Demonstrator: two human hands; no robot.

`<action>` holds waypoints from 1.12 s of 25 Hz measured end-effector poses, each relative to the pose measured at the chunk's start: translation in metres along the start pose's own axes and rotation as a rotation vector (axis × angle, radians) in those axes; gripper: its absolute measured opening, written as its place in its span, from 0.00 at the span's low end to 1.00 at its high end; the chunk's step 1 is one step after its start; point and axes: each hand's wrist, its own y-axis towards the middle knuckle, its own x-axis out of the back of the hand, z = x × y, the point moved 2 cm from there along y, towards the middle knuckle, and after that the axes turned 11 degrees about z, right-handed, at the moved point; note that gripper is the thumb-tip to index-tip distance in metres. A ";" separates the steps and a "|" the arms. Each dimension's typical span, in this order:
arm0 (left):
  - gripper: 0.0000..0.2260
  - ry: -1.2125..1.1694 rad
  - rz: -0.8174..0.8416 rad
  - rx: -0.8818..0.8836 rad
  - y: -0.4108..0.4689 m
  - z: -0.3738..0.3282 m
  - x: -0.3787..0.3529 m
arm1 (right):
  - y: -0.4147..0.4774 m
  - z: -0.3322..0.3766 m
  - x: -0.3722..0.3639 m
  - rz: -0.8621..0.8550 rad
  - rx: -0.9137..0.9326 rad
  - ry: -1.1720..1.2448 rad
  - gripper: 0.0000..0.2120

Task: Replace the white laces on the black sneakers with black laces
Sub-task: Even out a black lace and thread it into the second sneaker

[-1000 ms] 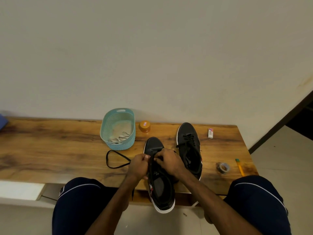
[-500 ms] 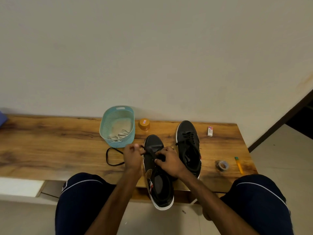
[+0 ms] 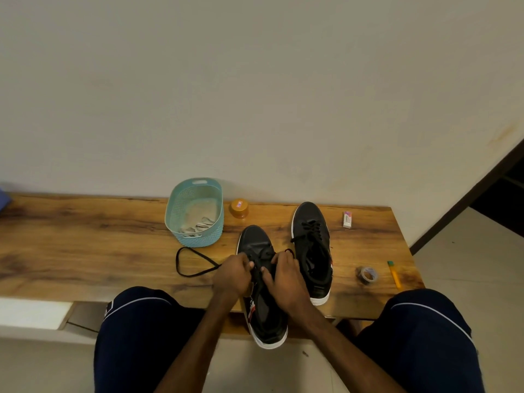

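**Lace trails left of the near sneaker**

The near sneaker (image 3: pixel 262 282) lies lengthwise, toe toward the wall, heel over the bench (image 3: pixel 85 251) edge. Both hands meet over its eyelets: the left hand (image 3: pixel 232 276) pinches the black lace (image 3: pixel 192 262), whose slack loops away to the left; the right hand (image 3: pixel 286 279) is curled narrow on the tongue, its hold unclear. Pulling slack looks like the left hand's job.
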 end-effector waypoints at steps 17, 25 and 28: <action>0.06 0.065 0.029 -0.041 -0.006 0.001 0.007 | -0.003 0.005 -0.001 -0.039 -0.023 -0.065 0.12; 0.13 -1.571 -0.220 -0.223 -0.032 -0.007 0.093 | -0.003 0.003 -0.001 -0.039 -0.032 -0.018 0.13; 0.14 -0.523 -0.203 -0.013 -0.022 0.002 0.063 | -0.004 0.004 -0.002 -0.031 -0.036 -0.002 0.13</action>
